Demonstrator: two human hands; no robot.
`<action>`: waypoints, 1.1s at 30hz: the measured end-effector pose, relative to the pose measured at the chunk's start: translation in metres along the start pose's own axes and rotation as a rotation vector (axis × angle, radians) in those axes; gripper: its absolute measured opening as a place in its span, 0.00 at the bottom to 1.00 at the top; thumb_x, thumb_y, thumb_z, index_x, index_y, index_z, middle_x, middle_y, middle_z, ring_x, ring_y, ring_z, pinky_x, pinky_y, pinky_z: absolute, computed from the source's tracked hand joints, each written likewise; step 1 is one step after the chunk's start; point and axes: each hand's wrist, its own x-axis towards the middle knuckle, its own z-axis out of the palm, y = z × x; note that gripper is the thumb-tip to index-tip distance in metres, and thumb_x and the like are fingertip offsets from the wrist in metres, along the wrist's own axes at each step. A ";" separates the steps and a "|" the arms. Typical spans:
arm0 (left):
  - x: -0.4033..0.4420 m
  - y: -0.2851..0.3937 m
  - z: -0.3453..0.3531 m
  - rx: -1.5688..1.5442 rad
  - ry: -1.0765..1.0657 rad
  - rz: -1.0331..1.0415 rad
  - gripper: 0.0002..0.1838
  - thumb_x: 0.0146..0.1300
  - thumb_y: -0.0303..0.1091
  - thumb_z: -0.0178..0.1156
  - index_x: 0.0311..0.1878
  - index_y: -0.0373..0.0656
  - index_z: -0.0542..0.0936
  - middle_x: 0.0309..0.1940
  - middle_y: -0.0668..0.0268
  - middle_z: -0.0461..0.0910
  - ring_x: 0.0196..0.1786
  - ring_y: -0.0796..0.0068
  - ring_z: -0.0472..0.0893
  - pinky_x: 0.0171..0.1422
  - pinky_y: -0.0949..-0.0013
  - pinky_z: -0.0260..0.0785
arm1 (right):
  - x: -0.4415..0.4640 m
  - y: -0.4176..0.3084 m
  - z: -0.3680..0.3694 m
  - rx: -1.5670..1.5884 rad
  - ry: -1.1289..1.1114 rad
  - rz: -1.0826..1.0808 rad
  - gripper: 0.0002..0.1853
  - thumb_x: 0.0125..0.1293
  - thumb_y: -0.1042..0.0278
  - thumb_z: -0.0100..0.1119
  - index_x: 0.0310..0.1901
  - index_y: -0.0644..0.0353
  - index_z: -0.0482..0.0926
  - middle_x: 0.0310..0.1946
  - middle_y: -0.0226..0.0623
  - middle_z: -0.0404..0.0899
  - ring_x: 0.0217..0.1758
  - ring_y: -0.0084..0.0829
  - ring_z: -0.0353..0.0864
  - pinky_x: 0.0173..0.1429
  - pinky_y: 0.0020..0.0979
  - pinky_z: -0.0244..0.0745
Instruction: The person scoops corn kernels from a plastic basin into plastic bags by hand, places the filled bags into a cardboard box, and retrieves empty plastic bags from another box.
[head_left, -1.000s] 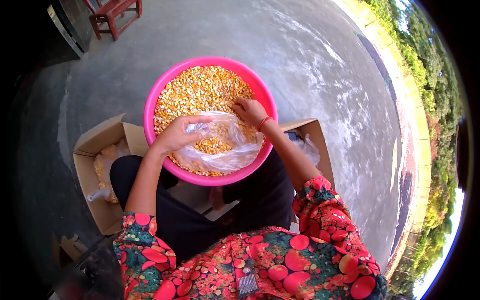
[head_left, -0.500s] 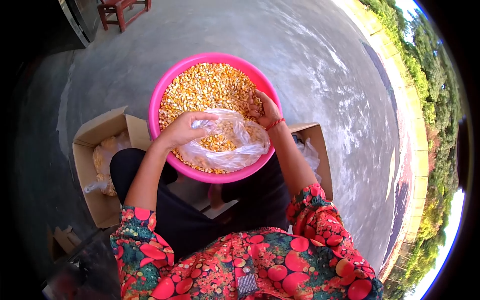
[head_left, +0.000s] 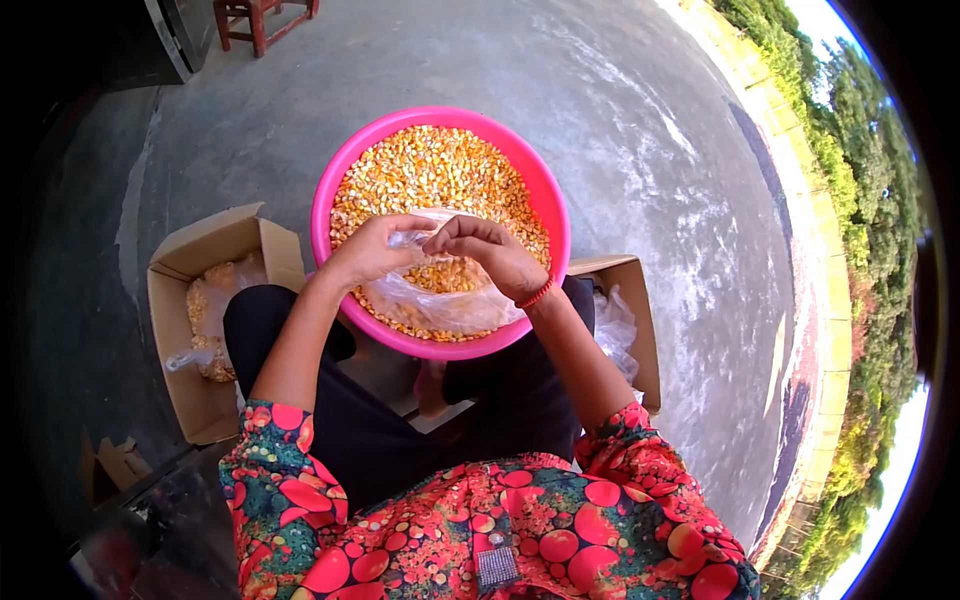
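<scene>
Pink basin [head_left: 560, 215] of corn kernels [head_left: 430, 170], near the seated person's lap. A clear plastic bag [head_left: 440, 310] lies open on the kernels in the basin's near half, with more kernels visible in its mouth. The left hand [head_left: 378, 250] clasps the bag's left edge — film between thumb and fingers. The right hand [head_left: 488, 262], above the bag's mouth, has its fingers bent close together; whether they grip anything cannot be told. Cardboard boxes [head_left: 185, 400] flank the basin — the left one holding bagged kernels [head_left: 212, 320].
</scene>
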 end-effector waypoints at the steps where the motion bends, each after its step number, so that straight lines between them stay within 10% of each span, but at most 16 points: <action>1: 0.000 0.001 0.000 -0.011 0.019 -0.022 0.24 0.49 0.22 0.55 0.54 0.35 0.74 0.47 0.64 0.78 0.46 0.79 0.75 0.53 0.76 0.66 | -0.002 0.002 0.001 -0.002 0.000 0.000 0.06 0.64 0.74 0.48 0.38 0.65 0.75 0.37 0.32 0.77 0.44 0.23 0.75 0.52 0.23 0.67; 5: -0.002 0.001 -0.002 -0.009 -0.018 -0.021 0.24 0.52 0.22 0.55 0.56 0.36 0.73 0.48 0.65 0.76 0.50 0.78 0.74 0.56 0.75 0.65 | -0.005 -0.012 -0.005 -0.041 -0.075 0.065 0.07 0.66 0.69 0.51 0.40 0.62 0.76 0.35 0.28 0.78 0.39 0.16 0.74 0.44 0.19 0.69; 9: -0.002 -0.001 -0.001 0.027 -0.067 0.039 0.22 0.54 0.24 0.56 0.55 0.37 0.74 0.48 0.65 0.76 0.49 0.80 0.74 0.54 0.76 0.66 | 0.005 -0.015 -0.047 -0.141 0.326 0.019 0.06 0.65 0.71 0.49 0.39 0.60 0.77 0.32 0.25 0.79 0.35 0.15 0.75 0.36 0.18 0.68; 16: -0.004 0.008 0.002 0.056 -0.132 0.006 0.22 0.54 0.29 0.57 0.54 0.37 0.75 0.46 0.66 0.77 0.46 0.82 0.74 0.53 0.78 0.65 | 0.015 0.066 -0.112 -1.143 0.485 -0.016 0.14 0.59 0.66 0.53 0.46 0.57 0.77 0.41 0.44 0.77 0.46 0.44 0.75 0.52 0.37 0.70; 21: -0.003 0.005 0.001 0.061 -0.142 0.024 0.22 0.54 0.28 0.57 0.54 0.36 0.75 0.46 0.65 0.77 0.47 0.82 0.74 0.53 0.78 0.65 | 0.017 0.079 -0.097 -1.165 0.379 -0.091 0.14 0.60 0.63 0.53 0.46 0.56 0.76 0.40 0.46 0.75 0.47 0.47 0.74 0.51 0.41 0.69; 27: -0.002 0.003 0.001 0.053 -0.136 0.039 0.22 0.53 0.27 0.56 0.54 0.36 0.75 0.46 0.65 0.78 0.47 0.82 0.74 0.53 0.78 0.65 | 0.014 0.071 -0.085 -0.999 0.397 0.136 0.11 0.61 0.62 0.53 0.40 0.59 0.78 0.30 0.46 0.78 0.34 0.45 0.78 0.41 0.40 0.71; 33: -0.003 0.007 0.002 0.039 -0.123 -0.002 0.22 0.53 0.27 0.56 0.54 0.36 0.75 0.45 0.66 0.78 0.46 0.83 0.74 0.51 0.79 0.65 | 0.023 0.050 -0.094 0.399 0.670 0.223 0.15 0.68 0.61 0.44 0.40 0.63 0.78 0.31 0.29 0.79 0.28 0.23 0.76 0.25 0.25 0.68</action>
